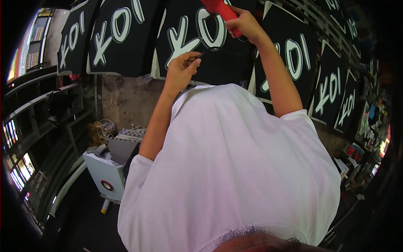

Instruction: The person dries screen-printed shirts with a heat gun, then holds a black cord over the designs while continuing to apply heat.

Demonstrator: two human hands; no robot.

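With the fingertips of my left hand point(182, 70) I pinch the thin dark strip point(204, 53), while my right hand point(247, 26) is closed around the red tool point(226, 12), ahead and rightward. Under my fingers lies the black panel point(228, 67). I think the strip needs light holding, the tool a steady wrist

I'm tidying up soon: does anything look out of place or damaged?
The tangle of cord-like strands beyond the white box looks untidy, its loops bunched loosely. Nothing appears spilled, and I see no clear damage on the central black panel.
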